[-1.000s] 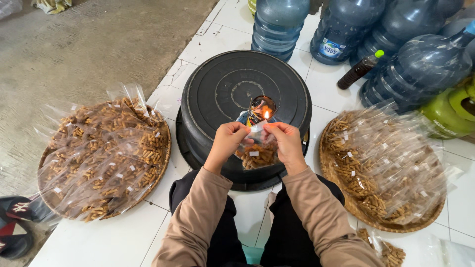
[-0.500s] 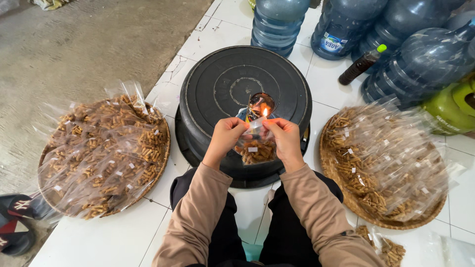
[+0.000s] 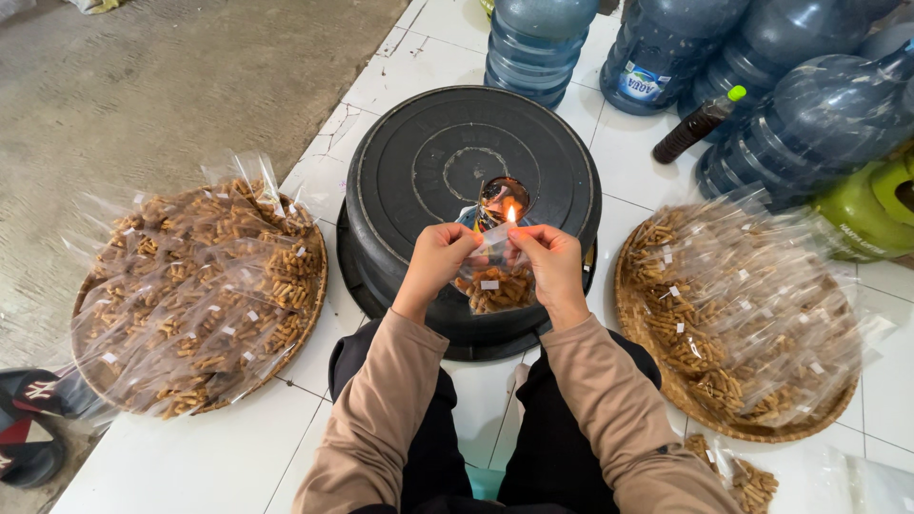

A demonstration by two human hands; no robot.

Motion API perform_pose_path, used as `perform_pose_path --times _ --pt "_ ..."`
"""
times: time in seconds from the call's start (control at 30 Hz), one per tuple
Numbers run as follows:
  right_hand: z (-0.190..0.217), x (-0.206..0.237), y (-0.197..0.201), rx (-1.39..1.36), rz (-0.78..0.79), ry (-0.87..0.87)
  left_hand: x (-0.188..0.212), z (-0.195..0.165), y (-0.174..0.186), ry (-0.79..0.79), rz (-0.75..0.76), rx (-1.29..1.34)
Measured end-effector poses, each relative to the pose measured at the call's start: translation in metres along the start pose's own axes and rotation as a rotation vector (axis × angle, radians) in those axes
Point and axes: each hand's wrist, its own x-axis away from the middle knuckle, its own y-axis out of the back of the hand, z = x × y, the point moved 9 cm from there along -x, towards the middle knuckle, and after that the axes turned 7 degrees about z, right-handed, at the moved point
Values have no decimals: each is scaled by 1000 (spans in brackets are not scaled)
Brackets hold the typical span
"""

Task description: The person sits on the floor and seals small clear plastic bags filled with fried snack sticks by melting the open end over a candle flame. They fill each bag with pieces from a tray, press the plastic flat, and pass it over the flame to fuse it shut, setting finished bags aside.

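My left hand (image 3: 440,257) and my right hand (image 3: 551,259) pinch the top edge of a small clear plastic bag of brown snack sticks (image 3: 493,284), one hand at each upper corner. The bag's top edge is held at a small flame (image 3: 511,213) that burns from a candle in a tin (image 3: 504,198). The tin stands on an upturned black plastic basin (image 3: 447,157) right in front of me. Both sleeves are tan.
A round woven tray (image 3: 314,286) at my left is heaped with filled snack bags; a second woven tray (image 3: 762,430) at my right holds more. Several large blue water jugs (image 3: 538,38), a dark bottle (image 3: 697,124) and a green gas cylinder (image 3: 871,214) stand behind. Shoes (image 3: 29,428) lie at far left.
The hands and bag stay at the flame with only slight shifts. The view has tilted a little.
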Motion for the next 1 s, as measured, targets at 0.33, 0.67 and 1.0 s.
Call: perform_pose_path --times 0.33,0.67,1.0 --pt "3 -1 3 7 -19 -4 -5 1 -2 -5 9 7" --pt "0 -5 9 8 -56 -18 -8 -2 -4 -20 6 37" --pt "2 -5 9 -22 -69 -9 -8 -10 1 -93 -70 -86"
